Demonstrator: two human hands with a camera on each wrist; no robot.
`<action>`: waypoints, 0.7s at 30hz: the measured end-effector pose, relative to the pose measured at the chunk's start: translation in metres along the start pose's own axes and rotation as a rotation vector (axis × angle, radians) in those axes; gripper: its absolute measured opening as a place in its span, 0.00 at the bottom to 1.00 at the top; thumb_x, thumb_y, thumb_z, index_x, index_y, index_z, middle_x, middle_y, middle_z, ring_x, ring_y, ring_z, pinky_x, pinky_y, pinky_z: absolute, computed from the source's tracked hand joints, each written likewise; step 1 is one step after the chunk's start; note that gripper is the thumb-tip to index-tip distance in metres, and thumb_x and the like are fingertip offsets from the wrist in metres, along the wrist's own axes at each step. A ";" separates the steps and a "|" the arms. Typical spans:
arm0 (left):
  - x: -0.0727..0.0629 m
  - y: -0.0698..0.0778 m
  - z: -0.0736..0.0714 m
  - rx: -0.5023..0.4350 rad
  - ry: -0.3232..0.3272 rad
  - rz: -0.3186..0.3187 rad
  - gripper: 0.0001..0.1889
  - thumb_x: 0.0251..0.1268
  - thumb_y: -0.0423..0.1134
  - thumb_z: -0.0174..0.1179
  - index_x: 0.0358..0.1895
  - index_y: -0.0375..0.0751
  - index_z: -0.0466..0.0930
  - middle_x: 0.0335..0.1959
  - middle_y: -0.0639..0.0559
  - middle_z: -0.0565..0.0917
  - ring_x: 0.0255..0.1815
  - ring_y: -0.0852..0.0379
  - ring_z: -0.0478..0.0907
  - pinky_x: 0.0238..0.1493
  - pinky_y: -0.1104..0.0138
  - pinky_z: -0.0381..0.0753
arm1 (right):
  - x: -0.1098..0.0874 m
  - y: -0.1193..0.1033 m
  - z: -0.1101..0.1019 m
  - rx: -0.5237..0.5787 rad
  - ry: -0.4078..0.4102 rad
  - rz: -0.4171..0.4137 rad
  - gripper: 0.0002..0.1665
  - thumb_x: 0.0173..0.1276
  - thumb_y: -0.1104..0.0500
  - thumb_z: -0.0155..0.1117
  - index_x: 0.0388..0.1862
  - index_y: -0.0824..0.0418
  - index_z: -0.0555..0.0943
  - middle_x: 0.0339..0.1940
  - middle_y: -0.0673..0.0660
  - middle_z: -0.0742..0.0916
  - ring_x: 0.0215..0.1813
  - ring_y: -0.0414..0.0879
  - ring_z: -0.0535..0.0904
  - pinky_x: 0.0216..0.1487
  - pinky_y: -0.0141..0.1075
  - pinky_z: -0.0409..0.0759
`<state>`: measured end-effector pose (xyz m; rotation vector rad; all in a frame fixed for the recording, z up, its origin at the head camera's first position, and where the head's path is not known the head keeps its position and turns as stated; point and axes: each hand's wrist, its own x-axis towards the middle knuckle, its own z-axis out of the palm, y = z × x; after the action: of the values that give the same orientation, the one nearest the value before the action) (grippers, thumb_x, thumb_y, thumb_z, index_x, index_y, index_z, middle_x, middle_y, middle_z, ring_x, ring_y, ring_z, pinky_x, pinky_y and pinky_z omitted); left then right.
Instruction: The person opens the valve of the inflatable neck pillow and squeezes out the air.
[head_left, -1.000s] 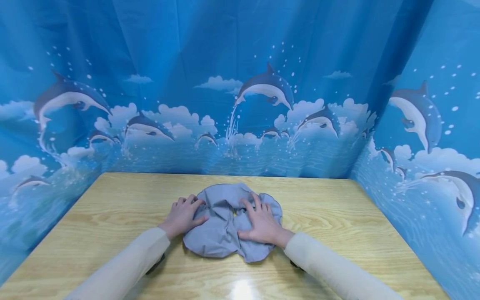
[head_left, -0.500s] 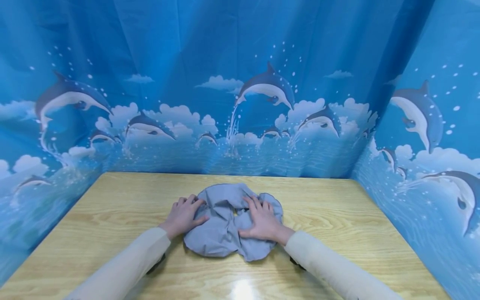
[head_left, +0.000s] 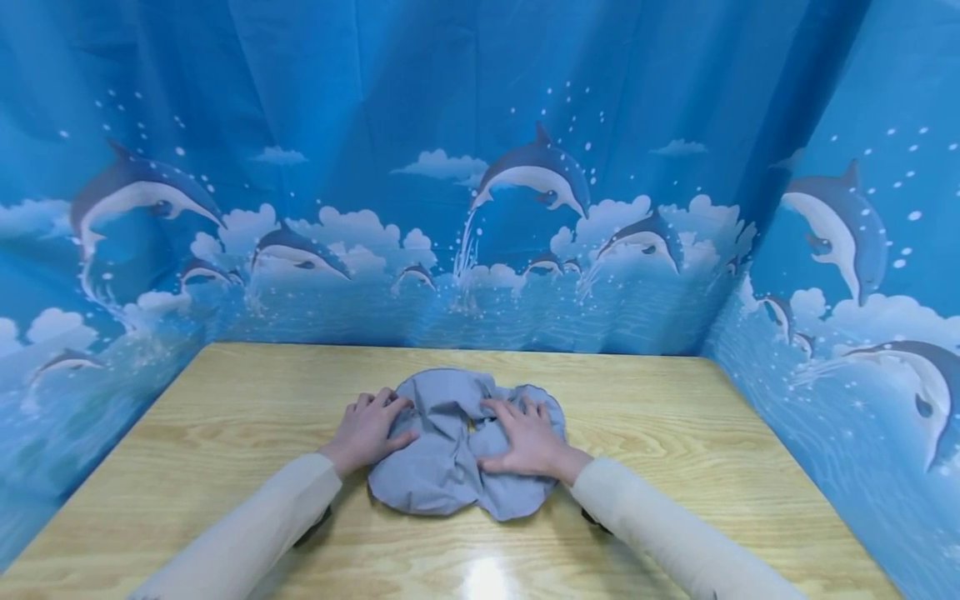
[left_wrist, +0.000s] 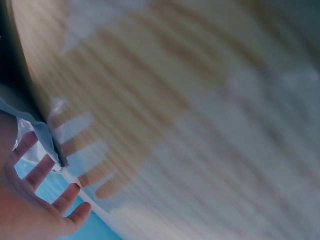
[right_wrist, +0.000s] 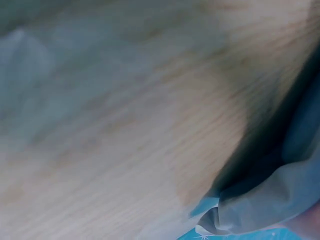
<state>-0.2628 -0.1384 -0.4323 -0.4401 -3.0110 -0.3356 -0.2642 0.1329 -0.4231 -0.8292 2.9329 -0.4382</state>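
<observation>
A crumpled grey cloth piece [head_left: 438,467] with a gathered middle and a thin dark edge lies on the wooden table [head_left: 262,392]. In its centre a small yellow spot [head_left: 471,427] shows. My left hand [head_left: 369,433] rests at its left edge, fingers spread and the thumb over the fabric. The left wrist view shows those fingers [left_wrist: 37,175] apart beside the cloth's edge, with clear plastic [left_wrist: 31,150] behind them. On the right half rests my right hand [head_left: 528,442], fingers spread and slightly bent. Mostly fabric [right_wrist: 270,200] shows in the right wrist view, with little of that hand.
Blue curtains [head_left: 360,183] printed with dolphins stand behind the table and along both sides. Light reflects off the tabletop near the front [head_left: 486,575]. Dark bands [head_left: 595,521] show under both sleeves.
My right fingers have shifted slightly, and the cloth's top edge beside them has dropped a little towards me. The left hand stays in place.
</observation>
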 end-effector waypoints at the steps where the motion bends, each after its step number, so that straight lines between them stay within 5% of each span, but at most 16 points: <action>1: 0.000 0.000 0.000 0.001 0.002 0.001 0.25 0.57 0.58 0.57 0.55 0.49 0.73 0.52 0.45 0.72 0.51 0.37 0.67 0.46 0.46 0.68 | 0.000 0.000 0.000 -0.002 0.002 0.000 0.53 0.49 0.28 0.59 0.71 0.45 0.54 0.69 0.55 0.66 0.68 0.71 0.52 0.63 0.66 0.45; 21: 0.001 0.001 -0.001 0.006 -0.020 0.007 0.25 0.57 0.57 0.58 0.56 0.50 0.72 0.54 0.45 0.71 0.53 0.36 0.66 0.48 0.45 0.67 | -0.005 -0.003 0.004 -0.024 0.093 -0.022 0.46 0.49 0.27 0.58 0.65 0.42 0.64 0.58 0.56 0.79 0.59 0.60 0.70 0.62 0.58 0.55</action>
<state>-0.2635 -0.1377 -0.4313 -0.4555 -3.0280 -0.3229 -0.2581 0.1316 -0.4261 -0.8682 3.0221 -0.4564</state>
